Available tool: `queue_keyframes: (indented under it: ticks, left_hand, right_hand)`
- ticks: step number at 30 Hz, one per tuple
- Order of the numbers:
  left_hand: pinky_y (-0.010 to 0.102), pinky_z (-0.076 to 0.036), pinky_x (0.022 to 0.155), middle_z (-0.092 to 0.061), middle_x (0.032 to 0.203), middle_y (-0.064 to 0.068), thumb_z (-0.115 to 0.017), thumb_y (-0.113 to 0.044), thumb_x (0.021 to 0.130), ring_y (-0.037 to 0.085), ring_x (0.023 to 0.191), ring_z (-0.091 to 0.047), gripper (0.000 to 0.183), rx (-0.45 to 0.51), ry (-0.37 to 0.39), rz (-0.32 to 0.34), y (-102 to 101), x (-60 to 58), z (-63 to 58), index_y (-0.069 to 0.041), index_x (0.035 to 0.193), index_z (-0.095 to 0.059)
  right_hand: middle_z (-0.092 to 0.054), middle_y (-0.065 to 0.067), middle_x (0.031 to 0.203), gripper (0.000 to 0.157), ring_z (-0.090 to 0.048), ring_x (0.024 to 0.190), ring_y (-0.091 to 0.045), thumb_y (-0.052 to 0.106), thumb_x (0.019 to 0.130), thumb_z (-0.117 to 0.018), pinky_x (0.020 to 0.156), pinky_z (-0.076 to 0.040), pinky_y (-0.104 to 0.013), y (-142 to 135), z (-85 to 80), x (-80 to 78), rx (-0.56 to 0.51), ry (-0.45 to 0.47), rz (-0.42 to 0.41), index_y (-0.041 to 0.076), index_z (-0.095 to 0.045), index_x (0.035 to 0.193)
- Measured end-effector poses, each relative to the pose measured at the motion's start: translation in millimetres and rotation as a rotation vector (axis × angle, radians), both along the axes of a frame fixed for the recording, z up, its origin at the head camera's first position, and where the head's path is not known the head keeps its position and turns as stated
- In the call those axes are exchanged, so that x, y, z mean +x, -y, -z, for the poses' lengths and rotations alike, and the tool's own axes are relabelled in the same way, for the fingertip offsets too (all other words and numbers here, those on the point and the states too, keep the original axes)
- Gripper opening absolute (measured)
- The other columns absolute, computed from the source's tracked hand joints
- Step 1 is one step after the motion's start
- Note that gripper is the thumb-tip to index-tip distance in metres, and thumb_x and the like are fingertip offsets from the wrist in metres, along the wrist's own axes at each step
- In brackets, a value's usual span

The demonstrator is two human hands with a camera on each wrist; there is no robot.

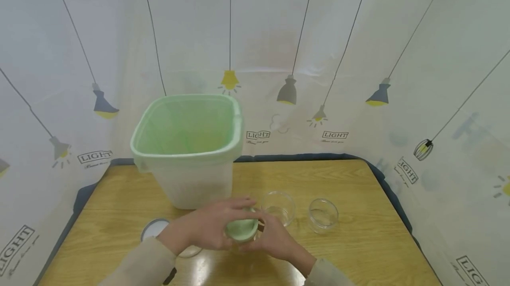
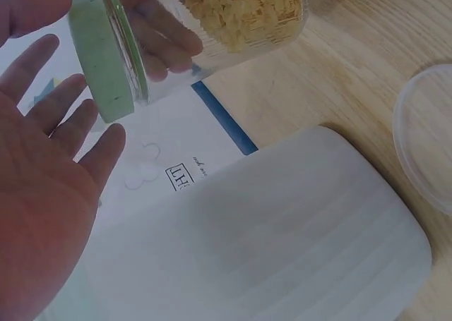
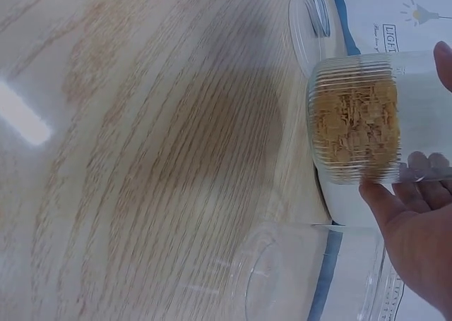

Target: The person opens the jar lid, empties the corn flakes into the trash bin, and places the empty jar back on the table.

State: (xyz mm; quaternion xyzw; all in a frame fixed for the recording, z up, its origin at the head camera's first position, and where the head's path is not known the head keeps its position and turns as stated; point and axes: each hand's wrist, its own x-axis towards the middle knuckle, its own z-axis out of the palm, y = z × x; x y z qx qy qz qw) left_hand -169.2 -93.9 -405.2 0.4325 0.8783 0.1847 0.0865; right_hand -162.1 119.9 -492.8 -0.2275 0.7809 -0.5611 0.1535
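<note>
A ribbed clear glass jar (image 3: 353,116) holds pale yellow flakes (image 2: 247,14) and carries a light green lid (image 1: 241,230). My right hand (image 1: 275,236) grips the jar's side, fingers on one side and thumb on the other in the right wrist view. Over the lid, my left hand (image 1: 211,224) spreads its fingers and thumb around the rim; the left wrist view shows the thumb and fingertips at the lid's edge. The jar stays above the wooden table, tilted in the head view, its body mostly hidden there behind the hands.
A tall white bin with a green rim (image 1: 187,155) stands behind my left hand. Two clear glass containers, one larger (image 1: 292,210) and one smaller (image 1: 323,217), sit to the right. Round lids, one grey-rimmed (image 1: 151,227) and one clear (image 1: 190,253), lie at left on the table (image 1: 358,250).
</note>
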Motion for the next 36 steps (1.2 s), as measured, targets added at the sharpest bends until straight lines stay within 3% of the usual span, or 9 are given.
queue_keyframes:
  ticks: [3, 10, 15, 19, 22, 27, 32, 36]
  left_hand:
    - [0.05, -0.037, 0.115, -0.035, 0.157, -0.004, -0.076, -0.013, 0.068, 0.023, 0.146, -0.033, 0.085, -0.014, -0.026, 0.02, 0.0, 0.0, 2.6, -0.038, 0.144, -0.045]
    - [0.047, -0.044, 0.11, -0.044, 0.152, 0.002, -0.077, -0.02, 0.067, 0.022, 0.141, -0.042, 0.073, -0.014, -0.123, 0.083, 0.0, -0.7, 5.8, -0.04, 0.134, -0.056]
    - [0.045, -0.046, 0.109, -0.045, 0.151, -0.001, -0.078, -0.027, 0.07, 0.021, 0.137, -0.047, 0.067, -0.008, -0.152, 0.078, 0.2, -0.1, 6.1, -0.04, 0.133, -0.057]
    - [0.04, -0.053, 0.101, -0.052, 0.145, -0.003, -0.076, -0.043, 0.076, 0.018, 0.126, -0.057, 0.061, -0.008, -0.234, 0.029, -1.0, 2.0, 7.0, -0.038, 0.134, -0.057]
    - [0.036, -0.058, 0.087, -0.058, 0.137, -0.001, -0.074, -0.055, 0.076, 0.017, 0.113, -0.064, 0.063, -0.011, -0.345, -0.027, -3.3, 4.8, 9.6, -0.036, 0.134, -0.058]
    - [0.033, -0.06, 0.068, -0.065, 0.126, 0.004, -0.073, -0.058, 0.074, 0.02, 0.102, -0.067, 0.063, -0.046, -0.451, -0.135, -10.4, 11.5, 13.6, -0.034, 0.13, -0.06]
    - [0.032, -0.058, 0.064, -0.066, 0.119, 0.003, -0.068, -0.062, 0.078, 0.019, 0.095, -0.067, 0.063, -0.086, -0.434, -0.21, -14.6, 15.3, 13.4, -0.03, 0.131, -0.058]
    - [0.043, -0.057, 0.089, -0.052, 0.143, 0.004, -0.062, -0.066, 0.082, 0.024, 0.122, -0.059, 0.065, -0.042, -0.284, -0.188, -8.7, 12.0, 10.9, -0.037, 0.139, -0.05]
  right_hand:
    - [-0.055, 0.003, 0.137, 0.074, -0.053, 0.128, -0.024, 0.029, 0.072, -0.087, 0.108, -0.046, -0.049, 0.7, 0.2, 0.2, 0.006, -0.01, -0.003, 0.026, -0.052, 0.136]
    - [-0.058, 0.006, 0.135, 0.08, -0.058, 0.122, -0.017, 0.038, 0.072, -0.086, 0.104, -0.051, -0.041, 2.8, 2.5, 0.3, 0.056, -0.051, 0.006, 0.028, -0.047, 0.141]
    - [-0.059, 0.008, 0.133, 0.079, -0.059, 0.12, -0.014, 0.038, 0.071, -0.086, 0.105, -0.049, -0.044, 3.7, 4.1, -0.1, 0.049, -0.049, 0.001, 0.03, -0.048, 0.14]
    - [-0.057, 0.009, 0.134, 0.074, -0.056, 0.124, -0.017, 0.036, 0.072, -0.086, 0.107, -0.047, -0.046, 4.8, 4.5, -1.1, 0.033, -0.037, 0.007, 0.031, -0.05, 0.136]
    - [-0.055, 0.008, 0.137, 0.069, -0.052, 0.13, -0.02, 0.036, 0.073, -0.085, 0.108, -0.047, -0.046, 5.6, 4.8, -2.0, 0.038, -0.032, 0.027, 0.03, -0.053, 0.134]
    - [-0.055, 0.005, 0.138, 0.068, -0.051, 0.131, -0.021, 0.033, 0.075, -0.083, 0.108, -0.046, -0.044, 5.4, 5.5, -2.7, 0.042, -0.032, 0.041, 0.025, -0.052, 0.135]
    - [-0.056, 0.005, 0.137, 0.069, -0.053, 0.129, -0.021, 0.037, 0.078, -0.081, 0.106, -0.049, -0.044, 4.4, 5.9, -2.6, 0.037, -0.054, 0.042, 0.024, -0.05, 0.137]
    - [-0.056, 0.001, 0.138, 0.07, -0.052, 0.13, -0.023, 0.036, 0.079, -0.081, 0.106, -0.048, -0.047, 3.0, 4.7, -2.8, 0.026, -0.054, 0.03, 0.02, -0.048, 0.139]
